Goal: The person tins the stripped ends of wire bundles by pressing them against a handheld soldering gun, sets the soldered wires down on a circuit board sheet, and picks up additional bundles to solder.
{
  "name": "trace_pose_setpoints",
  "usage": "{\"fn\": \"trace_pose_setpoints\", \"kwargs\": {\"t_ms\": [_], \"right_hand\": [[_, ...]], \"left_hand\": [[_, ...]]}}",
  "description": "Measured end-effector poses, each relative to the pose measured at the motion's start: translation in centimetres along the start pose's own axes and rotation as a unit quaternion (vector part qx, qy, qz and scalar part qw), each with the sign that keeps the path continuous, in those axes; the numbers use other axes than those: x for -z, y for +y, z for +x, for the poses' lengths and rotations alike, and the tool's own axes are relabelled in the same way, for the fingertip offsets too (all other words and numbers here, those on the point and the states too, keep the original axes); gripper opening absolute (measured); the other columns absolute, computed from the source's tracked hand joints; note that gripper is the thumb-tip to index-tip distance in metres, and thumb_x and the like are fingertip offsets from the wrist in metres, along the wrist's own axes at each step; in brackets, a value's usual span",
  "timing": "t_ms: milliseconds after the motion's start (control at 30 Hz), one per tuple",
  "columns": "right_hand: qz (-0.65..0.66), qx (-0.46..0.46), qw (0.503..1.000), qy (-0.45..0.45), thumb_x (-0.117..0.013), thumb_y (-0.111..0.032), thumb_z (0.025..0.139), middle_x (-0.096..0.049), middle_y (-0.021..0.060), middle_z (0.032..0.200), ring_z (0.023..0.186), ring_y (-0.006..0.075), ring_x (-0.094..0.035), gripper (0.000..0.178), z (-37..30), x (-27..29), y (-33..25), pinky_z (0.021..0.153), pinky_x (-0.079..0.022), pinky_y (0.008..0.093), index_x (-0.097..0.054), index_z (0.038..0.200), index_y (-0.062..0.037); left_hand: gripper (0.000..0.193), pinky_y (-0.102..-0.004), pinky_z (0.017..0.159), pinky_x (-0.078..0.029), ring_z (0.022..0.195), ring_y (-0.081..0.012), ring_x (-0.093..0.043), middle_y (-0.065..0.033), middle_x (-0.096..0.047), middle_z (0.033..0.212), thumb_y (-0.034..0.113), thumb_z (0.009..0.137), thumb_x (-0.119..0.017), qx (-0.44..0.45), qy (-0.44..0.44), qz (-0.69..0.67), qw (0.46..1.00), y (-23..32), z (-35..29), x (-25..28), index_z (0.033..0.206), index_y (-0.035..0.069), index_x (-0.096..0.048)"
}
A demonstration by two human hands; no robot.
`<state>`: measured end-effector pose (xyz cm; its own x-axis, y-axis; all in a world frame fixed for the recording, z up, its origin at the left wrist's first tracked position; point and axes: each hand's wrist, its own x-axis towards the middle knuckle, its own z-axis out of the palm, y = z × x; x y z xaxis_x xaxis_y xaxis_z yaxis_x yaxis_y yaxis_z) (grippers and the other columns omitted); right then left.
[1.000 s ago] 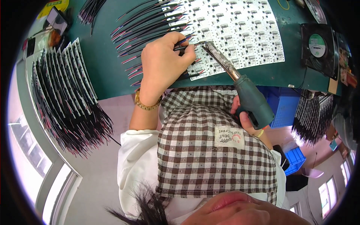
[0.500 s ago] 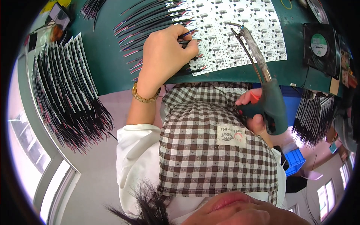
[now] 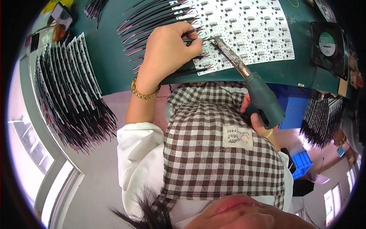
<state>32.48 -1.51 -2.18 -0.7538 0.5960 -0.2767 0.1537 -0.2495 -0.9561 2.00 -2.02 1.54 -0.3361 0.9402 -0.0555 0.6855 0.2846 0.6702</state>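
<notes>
My left hand [image 3: 167, 47] is closed in a pinch on a thin dark cable [image 3: 193, 39], whose end lies at the left part of a white circuit board panel [image 3: 251, 32]. In my right hand [image 3: 253, 114] is a soldering iron gun [image 3: 263, 95] with a green body, its fingers wrapped round the handle. The metal tip rests at or just above the panel, close to the cable end beside my left fingertips; whether they touch I cannot tell. Several black cables [image 3: 148, 21] with bare coloured ends lie in a row along the panel's left edge.
A thick stack of boards with cables [image 3: 72, 84] hangs over the table's left edge. At the right stands a black fan [image 3: 328, 45]; below it hang more cabled boards [image 3: 322, 118] next to a blue bin [image 3: 291, 107]. Another cable bundle [image 3: 94, 7] lies at the far left.
The soldering iron has swung left and down, bringing its tip from the middle of the panel to the cable end by my left fingers. My left hand keeps its pinch, almost unmoved.
</notes>
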Motion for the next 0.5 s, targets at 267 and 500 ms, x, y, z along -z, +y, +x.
{"fn": "trace_pose_setpoints", "kwargs": {"t_ms": [267, 500], "right_hand": [[-0.084, 0.031, 0.996, -0.022, -0.064, -0.044, 0.082, -0.054, 0.0069, 0.092, 0.079, 0.0153, -0.054, 0.060, 0.03, 0.18, -0.11, 0.072, -0.045, 0.0300, -0.046, 0.122, -0.0018], [-0.051, 0.009, 0.999, 0.008, -0.063, -0.041, 0.084, -0.052, 0.0074, 0.093, 0.079, 0.0156, -0.054, 0.051, -0.28, -0.40, 0.33, 0.071, -0.046, 0.0304, -0.047, 0.114, -0.0027]], "left_hand": [[0.019, -0.0194, 0.053, -0.040, 0.056, -0.0033, -0.043, 0.0015, -0.055, 0.064, 0.014, 0.073, -0.070, 0.025, -0.030, 0.016, 0.999, 0.43, -0.15, 0.34, 0.079, -0.002, -0.062], [0.020, -0.0199, 0.052, -0.039, 0.055, -0.0036, -0.043, 0.0015, -0.054, 0.063, 0.015, 0.073, -0.070, 0.020, -0.029, 0.016, 0.999, 0.40, -0.17, 0.50, 0.080, -0.002, -0.062]]}}
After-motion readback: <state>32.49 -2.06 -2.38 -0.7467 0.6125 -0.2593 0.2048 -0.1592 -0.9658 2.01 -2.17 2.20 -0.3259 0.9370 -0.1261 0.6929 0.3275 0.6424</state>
